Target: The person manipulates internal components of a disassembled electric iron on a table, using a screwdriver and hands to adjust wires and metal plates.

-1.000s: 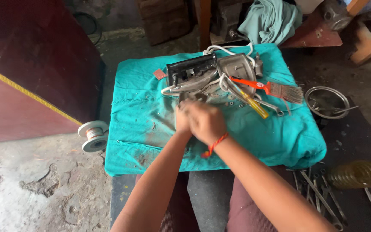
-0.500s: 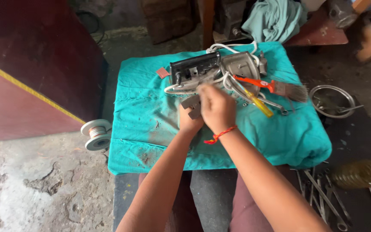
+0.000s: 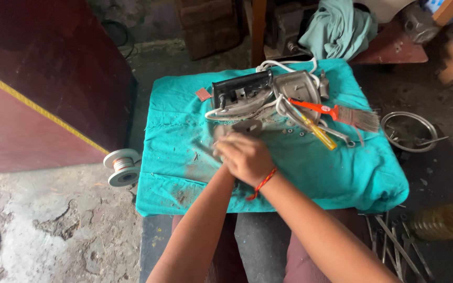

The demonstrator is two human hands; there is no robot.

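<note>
Head view: our right hand (image 3: 247,157) covers our left hand (image 3: 220,137), pressing a blurry flat grey piece (image 3: 247,127) at twelve o'clock; we cannot tell either grip.

We count two hands, the right hand (image 3: 247,157) over the left hand (image 3: 221,137), at the centre. One iron body (image 3: 242,89) and one soleplate (image 3: 300,86) at twelve o'clock. One brush (image 3: 342,112) and one yellow screwdriver (image 3: 318,131) at two. One wire spool (image 3: 122,166) at nine. One metal bowl (image 3: 410,131) at three.

Cracked concrete floor (image 3: 38,225), dark red panel (image 3: 32,105) (yellow-striped)
</note>
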